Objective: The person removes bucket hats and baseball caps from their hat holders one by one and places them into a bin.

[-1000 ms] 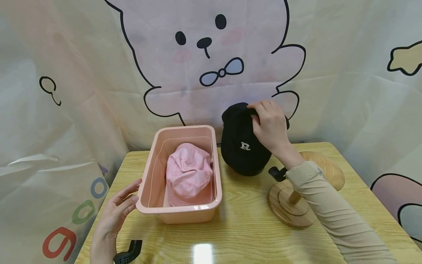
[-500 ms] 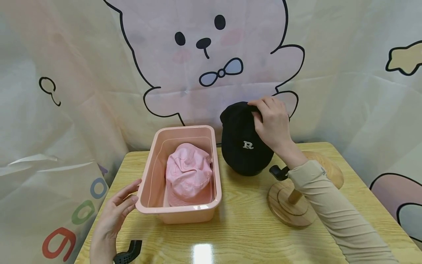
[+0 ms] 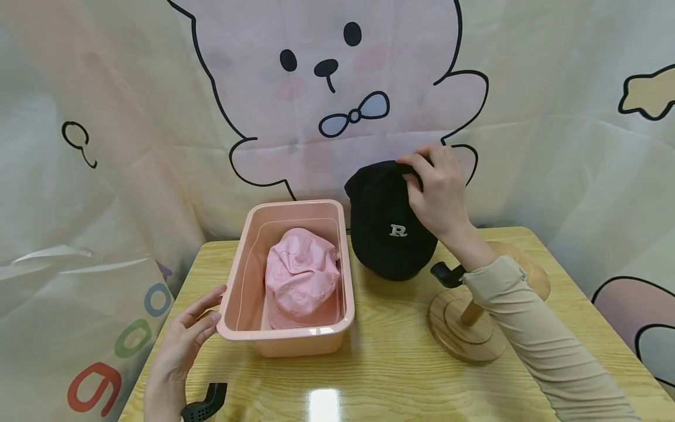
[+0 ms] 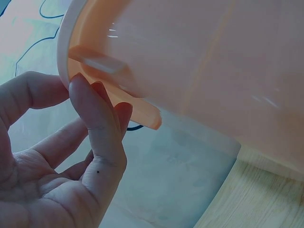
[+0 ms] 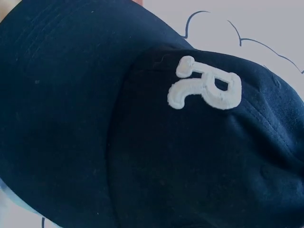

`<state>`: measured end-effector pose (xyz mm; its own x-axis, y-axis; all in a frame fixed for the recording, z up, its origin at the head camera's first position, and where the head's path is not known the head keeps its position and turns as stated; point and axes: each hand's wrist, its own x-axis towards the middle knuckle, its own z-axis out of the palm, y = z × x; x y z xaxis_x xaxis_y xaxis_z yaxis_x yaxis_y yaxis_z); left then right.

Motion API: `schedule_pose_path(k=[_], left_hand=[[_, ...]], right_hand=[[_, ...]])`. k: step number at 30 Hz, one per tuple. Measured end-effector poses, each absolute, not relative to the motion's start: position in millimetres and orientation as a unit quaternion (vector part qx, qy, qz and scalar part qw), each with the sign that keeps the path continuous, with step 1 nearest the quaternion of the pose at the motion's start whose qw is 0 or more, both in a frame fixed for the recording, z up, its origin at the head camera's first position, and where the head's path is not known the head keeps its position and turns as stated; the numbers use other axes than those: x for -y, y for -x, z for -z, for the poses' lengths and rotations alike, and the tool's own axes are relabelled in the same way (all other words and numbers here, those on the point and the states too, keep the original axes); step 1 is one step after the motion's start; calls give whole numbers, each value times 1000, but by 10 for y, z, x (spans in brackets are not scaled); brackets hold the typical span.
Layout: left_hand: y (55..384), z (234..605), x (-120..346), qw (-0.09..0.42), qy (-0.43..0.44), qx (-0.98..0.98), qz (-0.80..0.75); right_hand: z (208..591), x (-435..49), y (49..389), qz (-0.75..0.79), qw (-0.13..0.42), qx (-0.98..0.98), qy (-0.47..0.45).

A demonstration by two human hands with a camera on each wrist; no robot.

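**Right hand pinching black baseball cap**

Fingers clamped on the cap's upper end; it hangs just right of the pink tub, bench contact unclear. Likely light, soft-crowned, stiffer-brimmed: crown fold or brim should grip well. Left hand pinches tub rim; pink cap inside.

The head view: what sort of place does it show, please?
Probably a small indoor corner, perhaps arranged for filming: a cartoon-printed sheet hangs behind and beside a wood-grain table, and a black wrist-worn device is in view.
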<state>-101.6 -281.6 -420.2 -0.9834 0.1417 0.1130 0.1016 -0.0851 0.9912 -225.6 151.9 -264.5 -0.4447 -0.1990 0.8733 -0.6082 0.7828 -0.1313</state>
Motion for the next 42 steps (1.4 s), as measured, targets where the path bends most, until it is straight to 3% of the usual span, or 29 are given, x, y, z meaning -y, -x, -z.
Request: schedule_pose_path(k=[42], left_hand=[[1014,4196,2812,11,-104,-662,-742]], right_hand=[[2256,-1342,1942,-258,415,824,-288]])
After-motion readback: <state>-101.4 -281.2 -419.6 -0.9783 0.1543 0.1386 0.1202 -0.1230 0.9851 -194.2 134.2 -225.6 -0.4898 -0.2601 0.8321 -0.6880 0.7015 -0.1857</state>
